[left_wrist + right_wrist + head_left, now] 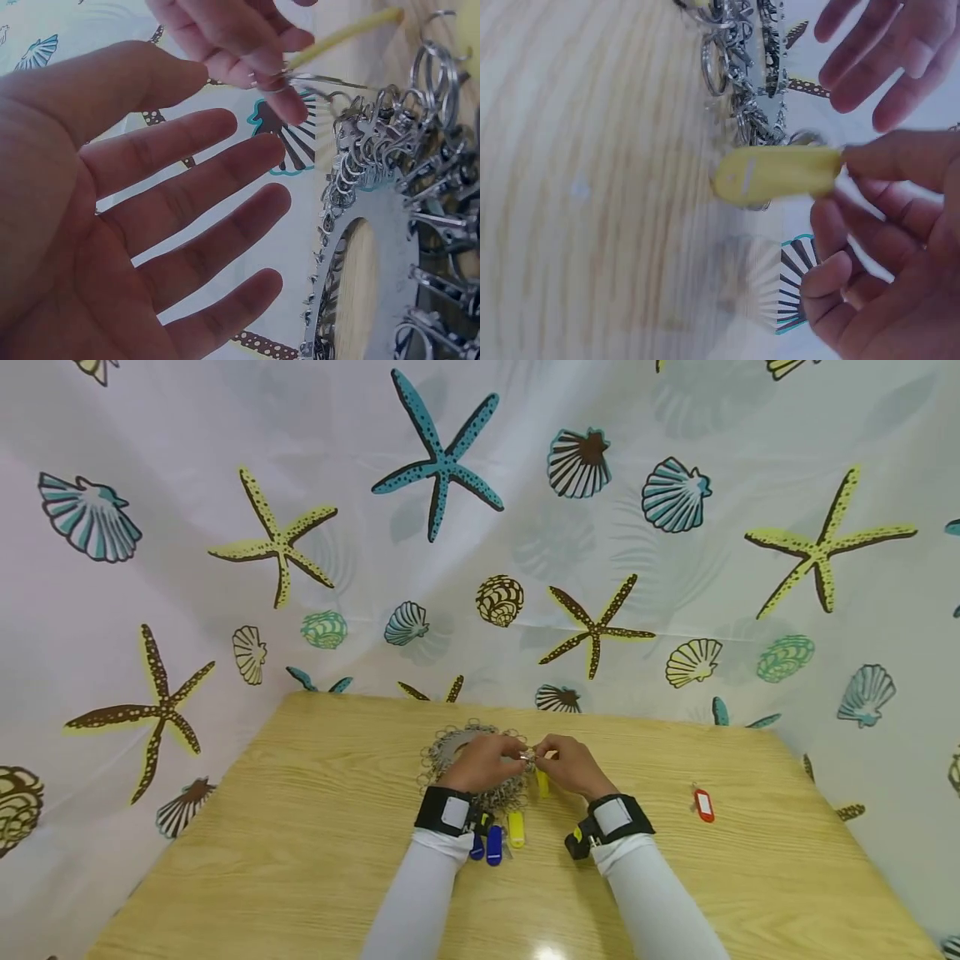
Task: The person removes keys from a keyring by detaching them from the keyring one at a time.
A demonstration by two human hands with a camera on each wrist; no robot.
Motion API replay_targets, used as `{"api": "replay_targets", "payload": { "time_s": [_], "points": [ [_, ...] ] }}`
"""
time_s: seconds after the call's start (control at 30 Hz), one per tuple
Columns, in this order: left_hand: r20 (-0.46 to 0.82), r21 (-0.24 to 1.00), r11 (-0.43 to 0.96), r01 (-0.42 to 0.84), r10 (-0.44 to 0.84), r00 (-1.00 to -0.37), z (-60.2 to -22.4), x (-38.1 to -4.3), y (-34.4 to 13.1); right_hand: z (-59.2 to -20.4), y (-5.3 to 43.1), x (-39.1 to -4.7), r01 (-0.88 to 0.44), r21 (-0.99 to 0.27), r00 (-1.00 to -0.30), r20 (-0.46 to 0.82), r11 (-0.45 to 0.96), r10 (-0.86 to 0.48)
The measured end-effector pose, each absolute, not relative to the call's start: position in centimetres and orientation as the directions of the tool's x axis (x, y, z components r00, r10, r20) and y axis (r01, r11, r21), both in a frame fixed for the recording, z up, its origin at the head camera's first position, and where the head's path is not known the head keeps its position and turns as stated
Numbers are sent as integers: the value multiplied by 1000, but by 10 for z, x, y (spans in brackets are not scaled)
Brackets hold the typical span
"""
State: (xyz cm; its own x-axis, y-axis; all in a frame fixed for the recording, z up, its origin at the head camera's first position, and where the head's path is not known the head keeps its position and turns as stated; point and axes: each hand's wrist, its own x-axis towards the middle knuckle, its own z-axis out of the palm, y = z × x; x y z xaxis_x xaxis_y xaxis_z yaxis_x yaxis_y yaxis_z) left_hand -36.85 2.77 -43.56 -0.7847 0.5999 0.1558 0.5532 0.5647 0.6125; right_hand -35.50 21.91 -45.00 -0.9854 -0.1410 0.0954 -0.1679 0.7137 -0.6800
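Observation:
My right hand (567,766) pinches a yellow key tag (780,174) at its ring end. In the left wrist view, its metal ring and a thin key (330,80) show by those fingertips. My left hand (172,202) holds nothing; its fingers are spread and straight, facing the right hand. In the head view it reaches over a round flat metal ring (390,262) whose edge is crowded with clasps and split rings (367,142). That metal ring lies on the table, partly hidden under the left hand.
Below the metal ring lie a second yellow tag (516,829) and blue tags (494,845), one half hidden by the left wrist. A red key tag (703,805) lies to the right on the wooden table (300,860). A cloth printed with starfish and shells (480,552) hangs behind.

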Motion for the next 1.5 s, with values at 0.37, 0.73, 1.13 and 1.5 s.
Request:
{"api": "replay_targets", "payload": {
  "time_s": [0.37,0.73,1.13,1.5],
  "points": [
    [142,600,619,508,542,-828,-446,-374,28,-455,209,-353,-197,-842,-976,119,503,-183],
    [164,540,647,538,546,-821,-453,-380,30,-440,199,-340,-148,-913,-976,74,380,-203],
    [148,545,652,526,543,-827,-456,-380,33,-465,200,-345,-64,-931,-995,33,360,-94],
    [175,537,634,556,561,-809,-455,-378,36,-460,201,-343,-14,-900,-1000,2,435,-28]
  ]
}}
